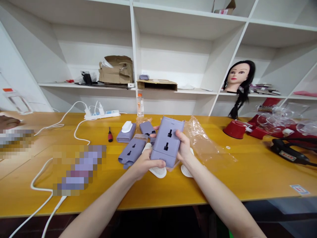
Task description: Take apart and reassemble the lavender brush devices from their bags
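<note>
Both my hands hold a purple plastic case (162, 134) tilted above the table, its face with two black T-shaped slots toward me. My left hand (145, 162) grips its lower left corner, thumb across the bottom edge. My right hand (183, 145) wraps the right side, thumb on the face. Left of it lie a similar purple cover with two slots (133, 150), a purple box (126, 136) bearing a white oval piece (127, 126), and a smaller purple part (147, 128). White perforated oval pieces (159, 172) lie partly hidden beneath my hands.
A red-and-black screwdriver (110, 136) lies at left, near a white power strip (102, 114) with cables. Clear plastic wrap (200, 138) spreads to the right. Further right are red cups (234, 129) and a black corded tool (284, 152). A clear bottle (140, 105) stands behind.
</note>
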Tool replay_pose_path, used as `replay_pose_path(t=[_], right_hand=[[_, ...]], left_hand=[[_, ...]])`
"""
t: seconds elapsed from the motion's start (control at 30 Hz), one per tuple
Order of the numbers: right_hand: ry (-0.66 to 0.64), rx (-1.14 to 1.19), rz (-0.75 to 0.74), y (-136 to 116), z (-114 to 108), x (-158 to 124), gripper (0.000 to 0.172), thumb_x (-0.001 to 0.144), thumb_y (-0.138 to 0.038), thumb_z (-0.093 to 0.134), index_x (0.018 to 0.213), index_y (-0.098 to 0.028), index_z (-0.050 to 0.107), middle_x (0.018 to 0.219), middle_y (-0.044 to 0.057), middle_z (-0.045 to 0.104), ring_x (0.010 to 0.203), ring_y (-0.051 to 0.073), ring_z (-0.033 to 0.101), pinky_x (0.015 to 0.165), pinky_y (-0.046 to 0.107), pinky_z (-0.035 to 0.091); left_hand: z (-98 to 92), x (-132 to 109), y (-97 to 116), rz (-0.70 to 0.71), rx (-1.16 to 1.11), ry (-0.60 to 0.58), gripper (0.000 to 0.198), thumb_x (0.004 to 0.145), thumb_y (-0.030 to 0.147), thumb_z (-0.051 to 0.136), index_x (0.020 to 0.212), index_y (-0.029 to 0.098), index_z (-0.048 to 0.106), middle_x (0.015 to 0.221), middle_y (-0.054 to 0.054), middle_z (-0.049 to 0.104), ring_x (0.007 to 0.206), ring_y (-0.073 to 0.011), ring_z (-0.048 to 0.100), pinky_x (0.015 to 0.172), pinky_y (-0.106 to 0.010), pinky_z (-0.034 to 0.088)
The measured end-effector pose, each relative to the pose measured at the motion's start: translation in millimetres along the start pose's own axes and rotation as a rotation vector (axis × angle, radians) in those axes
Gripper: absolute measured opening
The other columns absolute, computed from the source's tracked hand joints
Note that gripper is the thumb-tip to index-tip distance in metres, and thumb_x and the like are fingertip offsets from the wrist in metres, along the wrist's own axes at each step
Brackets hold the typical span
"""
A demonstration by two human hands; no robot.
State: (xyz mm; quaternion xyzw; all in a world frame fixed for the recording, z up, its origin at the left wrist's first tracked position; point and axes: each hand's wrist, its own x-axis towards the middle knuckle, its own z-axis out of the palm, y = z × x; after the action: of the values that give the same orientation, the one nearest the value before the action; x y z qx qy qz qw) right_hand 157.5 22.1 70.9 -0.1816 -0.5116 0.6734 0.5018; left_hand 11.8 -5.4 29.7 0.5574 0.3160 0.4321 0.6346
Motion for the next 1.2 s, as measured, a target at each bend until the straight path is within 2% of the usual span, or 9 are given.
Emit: replay_pose_path(t=[0.17, 0.33, 0.5, 0.6, 0.73, 0.83, 1.0, 1.1, 1.2], right_hand=[[0.031, 0.025, -0.013, 2, -4, 1, 0.060, 0.062, -0.058, 0.060, 0.106, -0.019, 0.059, 0.119, 0.010, 0.060, 0.109, 0.033, 0.055, 0.079, 0.044, 0.049], [0.256, -0.142, -0.144, 6, -6, 2, 0.047, 0.066, -0.043, 0.068, 0.106, -0.024, 0.055, 0.098, 0.004, 0.066, 0.085, 0.020, 0.061, 0.067, 0.030, 0.049], [0.156, -0.282, -0.047, 9, 6, -5, 0.049, 0.063, -0.025, 0.072, 0.108, -0.023, 0.054, 0.112, 0.005, 0.059, 0.092, 0.018, 0.058, 0.067, 0.026, 0.050], [0.124, -0.300, 0.033, 9, 8, -7, 0.048, 0.063, -0.021, 0.071, 0.107, -0.023, 0.055, 0.107, 0.004, 0.062, 0.089, 0.017, 0.059, 0.070, 0.028, 0.051], [0.094, -0.372, 0.197, 8, -4, -6, 0.037, 0.066, -0.024, 0.071, 0.101, -0.023, 0.057, 0.093, 0.002, 0.065, 0.075, 0.014, 0.061, 0.062, 0.027, 0.050], [0.079, -0.449, 0.180, 3, -14, -5, 0.038, 0.070, -0.028, 0.069, 0.104, -0.024, 0.055, 0.097, 0.003, 0.065, 0.074, 0.014, 0.060, 0.057, 0.025, 0.048], [-0.094, -0.517, 0.143, -4, -14, -7, 0.037, 0.070, -0.029, 0.070, 0.103, -0.021, 0.055, 0.091, 0.002, 0.064, 0.076, 0.014, 0.061, 0.066, 0.027, 0.051], [-0.193, -0.457, 0.263, -2, -6, -10, 0.038, 0.068, -0.033, 0.071, 0.100, -0.019, 0.055, 0.078, 0.000, 0.063, 0.062, 0.012, 0.060, 0.052, 0.023, 0.048], [-0.154, -0.386, 0.326, 6, 1, -10, 0.041, 0.063, -0.032, 0.075, 0.096, -0.017, 0.054, 0.072, -0.001, 0.064, 0.049, 0.009, 0.058, 0.040, 0.017, 0.040]], left_hand=[[2.3, 1, -4, 0.050, 0.046, 0.038, 0.035, 0.053, 0.024, 0.077, 0.084, 0.014, 0.065, 0.076, -0.002, 0.065, 0.072, -0.0181, 0.059, 0.068, -0.030, 0.045], [4.0, 5, -5, 0.143, -0.031, 0.342, 0.040, 0.055, 0.027, 0.077, 0.089, 0.012, 0.064, 0.082, -0.006, 0.068, 0.074, -0.0198, 0.061, 0.069, -0.031, 0.046], [2.4, 9, -4, 0.185, -0.075, 0.507, 0.045, 0.056, 0.034, 0.078, 0.092, 0.012, 0.062, 0.088, -0.009, 0.069, 0.079, -0.0226, 0.063, 0.075, -0.035, 0.048], [2.5, 9, -4, 0.197, -0.063, 0.479, 0.047, 0.056, 0.031, 0.078, 0.096, 0.014, 0.059, 0.092, -0.007, 0.068, 0.085, -0.0217, 0.062, 0.078, -0.033, 0.047], [4.3, 6, -4, 0.211, -0.111, 0.325, 0.053, 0.057, 0.024, 0.077, 0.104, 0.019, 0.053, 0.103, -0.005, 0.065, 0.097, -0.0222, 0.060, 0.081, -0.031, 0.047], [2.2, 6, -5, 0.184, -0.142, 0.252, 0.048, 0.066, 0.031, 0.071, 0.109, 0.019, 0.053, 0.107, -0.006, 0.064, 0.101, -0.0230, 0.058, 0.083, -0.032, 0.045], [-9.3, 10, -5, 0.250, -0.186, 0.390, 0.046, 0.066, 0.041, 0.069, 0.104, 0.017, 0.058, 0.107, -0.006, 0.064, 0.106, -0.0250, 0.056, 0.087, -0.034, 0.044], [-12.2, 9, 2, 0.189, -0.371, 0.388, 0.053, 0.058, 0.045, 0.072, 0.100, 0.014, 0.059, 0.103, -0.009, 0.066, 0.104, -0.0295, 0.057, 0.084, -0.038, 0.047], [-9.7, 6, 10, 0.184, -0.466, 0.359, 0.056, 0.058, 0.046, 0.070, 0.101, 0.012, 0.060, 0.101, -0.013, 0.068, 0.100, -0.0317, 0.060, 0.082, -0.041, 0.049]])
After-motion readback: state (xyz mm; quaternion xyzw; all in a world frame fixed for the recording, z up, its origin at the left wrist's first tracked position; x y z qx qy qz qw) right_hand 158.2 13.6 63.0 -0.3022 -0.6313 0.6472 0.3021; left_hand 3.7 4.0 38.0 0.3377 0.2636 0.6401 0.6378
